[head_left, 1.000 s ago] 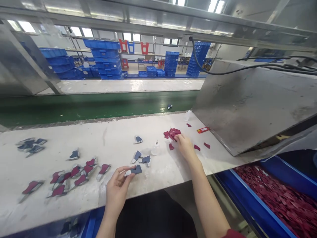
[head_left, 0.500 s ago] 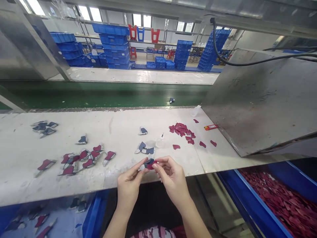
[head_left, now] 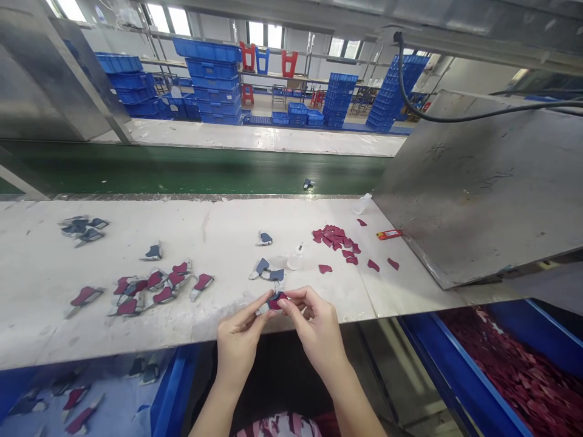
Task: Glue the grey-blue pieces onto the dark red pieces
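Note:
In front of me, at the bench's near edge, my left hand (head_left: pixel 239 331) pinches a small navy-and-white boot-shaped piece (head_left: pixel 274 295) by its left end. My right hand (head_left: pixel 316 325) closes thumb and fingers on a flat dark red piece (head_left: pixel 277 301), which lies against the navy side. My fingers hide part of both. Just beyond them lie several more navy-and-white pieces (head_left: pixel 276 275) and a small clear bottle (head_left: pixel 296 259) with a thin tip. A pile of loose red pieces (head_left: pixel 334 236) is to the right.
Left on the white bench (head_left: pixel 228 224) are a cluster of red-faced pieces (head_left: pixel 155 280) and a navy group (head_left: pixel 79 227). Blue bins (head_left: pixel 489 370) sit below both sides. A metal panel (head_left: pixel 483 194) stands at right. One piece rides the green belt (head_left: pixel 204 170).
The red piece now sits flatter against the navy piece, showing more of its face between my fingers. The piece on the green belt has moved a little left.

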The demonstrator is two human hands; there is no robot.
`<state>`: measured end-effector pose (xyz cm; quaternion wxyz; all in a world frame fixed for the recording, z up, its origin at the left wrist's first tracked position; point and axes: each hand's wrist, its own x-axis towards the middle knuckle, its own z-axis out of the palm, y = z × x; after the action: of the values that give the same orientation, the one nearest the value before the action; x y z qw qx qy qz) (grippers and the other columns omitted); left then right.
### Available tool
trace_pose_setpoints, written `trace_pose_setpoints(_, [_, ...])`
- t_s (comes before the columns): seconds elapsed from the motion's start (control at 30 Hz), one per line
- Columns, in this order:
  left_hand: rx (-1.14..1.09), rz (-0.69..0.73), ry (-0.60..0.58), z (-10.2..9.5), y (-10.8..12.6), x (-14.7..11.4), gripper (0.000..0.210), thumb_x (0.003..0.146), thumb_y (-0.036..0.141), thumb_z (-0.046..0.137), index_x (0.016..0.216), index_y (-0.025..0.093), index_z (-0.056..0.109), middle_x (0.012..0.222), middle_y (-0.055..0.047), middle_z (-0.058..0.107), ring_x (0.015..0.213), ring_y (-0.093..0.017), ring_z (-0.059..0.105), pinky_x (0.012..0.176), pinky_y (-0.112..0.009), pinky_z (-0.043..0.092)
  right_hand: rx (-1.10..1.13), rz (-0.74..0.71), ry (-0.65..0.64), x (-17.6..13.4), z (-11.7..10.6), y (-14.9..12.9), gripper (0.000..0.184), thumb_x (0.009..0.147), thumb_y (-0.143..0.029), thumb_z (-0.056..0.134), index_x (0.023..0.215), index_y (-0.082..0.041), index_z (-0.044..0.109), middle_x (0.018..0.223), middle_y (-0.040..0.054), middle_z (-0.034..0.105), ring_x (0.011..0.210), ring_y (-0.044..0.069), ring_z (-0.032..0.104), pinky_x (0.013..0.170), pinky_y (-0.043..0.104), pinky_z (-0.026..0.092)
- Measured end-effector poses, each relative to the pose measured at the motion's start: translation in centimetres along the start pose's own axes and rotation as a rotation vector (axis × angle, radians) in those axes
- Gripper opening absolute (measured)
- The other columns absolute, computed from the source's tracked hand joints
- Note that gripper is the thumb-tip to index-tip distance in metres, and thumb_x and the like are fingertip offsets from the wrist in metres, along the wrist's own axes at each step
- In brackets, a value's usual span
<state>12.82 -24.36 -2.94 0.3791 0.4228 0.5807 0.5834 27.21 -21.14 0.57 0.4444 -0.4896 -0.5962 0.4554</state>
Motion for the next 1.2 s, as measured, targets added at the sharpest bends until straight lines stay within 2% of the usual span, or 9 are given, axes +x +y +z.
trace_pose_setpoints(0.23, [0.060, 0.011, 0.000, 0.1, -0.5, 0.1, 0.037, 0.074, 0.036, 0.080, 0.108, 0.021, 0.077, 0.059, 0.003, 0.070, 0.057, -0.015, 0.068, 0.064, -0.025, 0.062, -0.068, -0.035, 0.030, 0.1, 0.0, 0.3, 0.017, 0.091, -0.034, 0.061, 0.091, -0.020, 0.070, 0.079, 0.0033, 0.076, 0.066, 0.016, 0.070, 0.058, 0.024, 0.051])
trace_pose_setpoints(0.43, [0.014, -0.029, -0.014, 0.4, -0.4, 0.1, 0.037, 0.073, 0.035, 0.081, 0.108, 0.021, 0.078, 0.078, -0.001, 0.079, 0.074, -0.019, 0.075, 0.076, -0.028, 0.063, -0.071, -0.014, 0.032, 0.2, 0.0, 0.6, 0.017, 0.091, -0.035, 0.061, 0.090, -0.019, 0.069, 0.074, 0.0016, 0.074, 0.060, 0.014, 0.066, 0.055, 0.023, 0.049])
trace_pose_setpoints(0.6, [-0.040, -0.037, -0.004, 0.6, 0.6, -0.1, 0.034, 0.072, 0.034, 0.081, 0.104, 0.021, 0.079, 0.100, -0.005, 0.079, 0.091, -0.026, 0.076, 0.085, -0.033, 0.063, -0.191, -0.106, 0.077, -0.1, 0.1, 0.3, 0.015, 0.092, -0.032, 0.061, 0.088, -0.020, 0.068, 0.077, 0.0018, 0.074, 0.057, 0.013, 0.062, 0.053, 0.023, 0.047])
trace_pose_setpoints(0.8, [-0.084, -0.056, 0.039, 1.0, 1.3, -0.2, 0.030, 0.073, 0.033, 0.080, 0.100, 0.019, 0.080, 0.103, -0.007, 0.078, 0.095, -0.028, 0.075, 0.089, -0.036, 0.062, -0.214, -0.193, 0.090, -0.3, 0.4, 0.7, 0.016, 0.094, -0.032, 0.060, 0.085, -0.022, 0.068, 0.080, 0.0015, 0.074, 0.061, 0.013, 0.063, 0.056, 0.023, 0.047])
trace_pose_setpoints(0.9, [-0.115, -0.096, 0.036, 1.1, 1.6, -0.2, 0.032, 0.074, 0.034, 0.080, 0.101, 0.018, 0.079, 0.103, -0.008, 0.078, 0.096, -0.028, 0.075, 0.089, -0.036, 0.062, -0.191, -0.125, 0.105, -0.2, 0.2, 0.7, 0.014, 0.090, -0.035, 0.065, 0.093, -0.023, 0.070, 0.071, -0.0012, 0.070, 0.060, 0.013, 0.062, 0.058, 0.023, 0.048])
trace_pose_setpoints(0.97, [-0.130, -0.125, 0.030, 1.1, 1.9, -0.2, 0.033, 0.074, 0.034, 0.080, 0.102, 0.017, 0.077, 0.106, -0.009, 0.078, 0.099, -0.028, 0.074, 0.089, -0.034, 0.062, -0.128, -0.020, 0.110, 0.0, -0.2, 0.7, 0.027, 0.085, -0.038, 0.071, 0.109, -0.024, 0.069, 0.067, -0.0031, 0.066, 0.060, 0.013, 0.061, 0.056, 0.023, 0.047])
trace_pose_setpoints(1.03, [-0.141, -0.130, 0.023, 1.2, 2.3, -0.2, 0.035, 0.073, 0.033, 0.081, 0.103, 0.017, 0.076, 0.109, -0.010, 0.077, 0.103, -0.028, 0.073, 0.090, -0.033, 0.062, -0.019, 0.052, 0.052, 0.2, -0.7, 0.6, 0.036, 0.086, -0.041, 0.070, 0.117, -0.025, 0.067, 0.078, -0.0003, 0.068, 0.070, 0.015, 0.065, 0.058, 0.023, 0.048])
trace_pose_setpoints(1.13, [-0.170, -0.128, 0.026, 1.4, 3.1, -0.4, 0.044, 0.071, 0.034, 0.082, 0.110, 0.016, 0.071, 0.109, -0.012, 0.077, 0.105, -0.030, 0.072, 0.091, -0.035, 0.061, 0.143, 0.055, -0.119, 0.6, -1.4, 0.6, 0.028, 0.094, -0.043, 0.058, 0.113, -0.026, 0.071, 0.106, 0.0052, 0.069, 0.096, 0.018, 0.065, 0.070, 0.025, 0.051])
trace_pose_setpoints(1.2, [-0.188, -0.141, 0.030, 1.5, 3.7, -0.5, 0.053, 0.072, 0.035, 0.081, 0.119, 0.017, 0.067, 0.108, -0.013, 0.077, 0.106, -0.031, 0.071, 0.091, -0.037, 0.060, 0.213, 0.068, -0.189, 0.7, -1.5, 0.6, 0.026, 0.096, -0.043, 0.055, 0.110, -0.027, 0.071, 0.111, 0.0047, 0.067, 0.102, 0.019, 0.064, 0.077, 0.026, 0.051])
